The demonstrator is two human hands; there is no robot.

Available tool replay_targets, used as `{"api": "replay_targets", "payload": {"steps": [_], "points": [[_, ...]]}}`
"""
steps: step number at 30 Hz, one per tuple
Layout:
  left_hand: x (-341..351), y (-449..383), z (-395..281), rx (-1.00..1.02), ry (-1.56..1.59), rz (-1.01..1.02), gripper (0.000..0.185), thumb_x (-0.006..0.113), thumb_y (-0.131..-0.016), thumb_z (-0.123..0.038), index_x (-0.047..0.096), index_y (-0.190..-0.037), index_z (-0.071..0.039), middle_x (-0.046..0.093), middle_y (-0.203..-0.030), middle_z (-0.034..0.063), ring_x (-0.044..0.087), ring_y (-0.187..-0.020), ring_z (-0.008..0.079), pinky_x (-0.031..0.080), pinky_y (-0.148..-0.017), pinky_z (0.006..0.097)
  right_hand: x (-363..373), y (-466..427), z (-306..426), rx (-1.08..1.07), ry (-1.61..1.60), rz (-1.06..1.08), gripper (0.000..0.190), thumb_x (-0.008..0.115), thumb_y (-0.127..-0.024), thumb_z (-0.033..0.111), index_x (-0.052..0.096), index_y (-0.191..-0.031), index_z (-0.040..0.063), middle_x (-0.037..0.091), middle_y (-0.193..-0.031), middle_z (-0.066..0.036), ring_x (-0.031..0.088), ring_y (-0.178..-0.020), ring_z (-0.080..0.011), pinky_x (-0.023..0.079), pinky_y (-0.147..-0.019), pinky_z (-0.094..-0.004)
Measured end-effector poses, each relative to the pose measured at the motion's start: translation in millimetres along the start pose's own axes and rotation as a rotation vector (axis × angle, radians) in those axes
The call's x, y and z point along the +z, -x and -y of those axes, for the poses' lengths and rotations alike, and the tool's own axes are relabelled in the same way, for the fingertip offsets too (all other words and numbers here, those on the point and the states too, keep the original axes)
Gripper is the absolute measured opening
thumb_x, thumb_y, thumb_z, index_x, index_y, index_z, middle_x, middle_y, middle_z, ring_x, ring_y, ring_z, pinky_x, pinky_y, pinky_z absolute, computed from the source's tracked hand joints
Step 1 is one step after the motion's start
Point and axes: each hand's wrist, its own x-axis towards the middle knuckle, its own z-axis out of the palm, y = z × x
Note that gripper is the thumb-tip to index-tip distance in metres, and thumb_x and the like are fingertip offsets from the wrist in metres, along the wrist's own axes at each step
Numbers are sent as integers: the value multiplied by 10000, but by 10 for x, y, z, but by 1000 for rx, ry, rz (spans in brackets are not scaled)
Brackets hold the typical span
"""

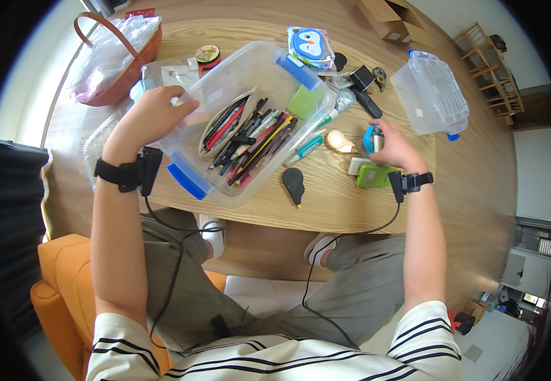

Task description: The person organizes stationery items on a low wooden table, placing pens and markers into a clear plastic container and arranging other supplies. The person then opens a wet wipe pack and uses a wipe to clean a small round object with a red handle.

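Observation:
My left hand (pixel 163 110) grips the left rim of a clear plastic storage box (pixel 256 62) with blue latches. Its fingertips are partly hidden. In the box, a beige pencil pouch (pixel 205 143) full of pens lies beside a loose heap of pens and colored pencils (pixel 268 147). A green block-like item (pixel 305 102) is at the box's right end. On the right, my right hand (pixel 395 148) has thumb and fingers around a small blue-and-white item (pixel 369 139). Just below this hand are a lime-green box-shaped item (pixel 374 176) and a white block (pixel 357 165).
Between box and right hand lie a beige correction tape (pixel 339 142), a black teardrop-shaped one (pixel 294 185) and a teal pen-shaped item (pixel 309 147). Farther back are a penguin-printed pack (pixel 308 45), a black device (pixel 363 78), a clear lidded bin (pixel 432 93) and a wicker basket (pixel 113 90).

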Motion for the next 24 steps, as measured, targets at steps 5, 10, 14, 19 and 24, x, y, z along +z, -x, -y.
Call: {"api": "replay_targets", "payload": {"steps": [5, 10, 14, 19, 24], "points": [[15, 18, 118, 99, -22, -30, 393, 663, -1035, -308, 754, -1153, 56, 785, -857, 226, 772, -800, 388, 600, -790, 446, -132, 99, -282, 25, -94, 8, 904, 893, -682, 84, 572, -1523, 164, 621, -1324, -117, 638, -1224, -280, 532, -1068, -386], [14, 39, 136, 144, -83, -11, 407, 664, -1028, -327, 764, -1106, 60, 773, -895, 270, 771, -860, 403, 590, -808, 467, -293, 107, -548, 118, -406, -93, 883, 924, -692, 185, 608, -1517, 174, 620, -1348, -175, 655, -1190, -346, 552, -1060, -430], [0, 94, 108, 97, -140, 62, 464, 677, -1024, -382, 772, -1110, 64, 771, -922, 276, 768, -860, 401, 588, -814, 458, -267, 93, -637, 233, -48, -185, 896, 941, -686, 250, 619, -1519, 173, 605, -1407, -239, 655, -1243, -376, 557, -1065, -427], [19, 106, 52, 32, -59, 114, 455, 682, -1068, -394, 761, -1139, 49, 764, -844, 143, 744, -745, 226, 575, -731, 361, -102, -12, -931, 384, 135, -383, 876, 953, -668, 333, 658, -1461, 109, 650, -1403, -267, 682, -1237, -393, 576, -1042, -445], [54, 75, 99, 47, -35, 113, 535, 677, -1053, -447, 755, -1168, 69, 777, -908, 211, 766, -831, 312, 587, -796, 405, -178, -9, -1050, 616, 140, -255, 668, 926, -682, 393, 778, -1192, -13, 795, -1136, -243, 786, -1012, -350, 628, -880, -439]]}}
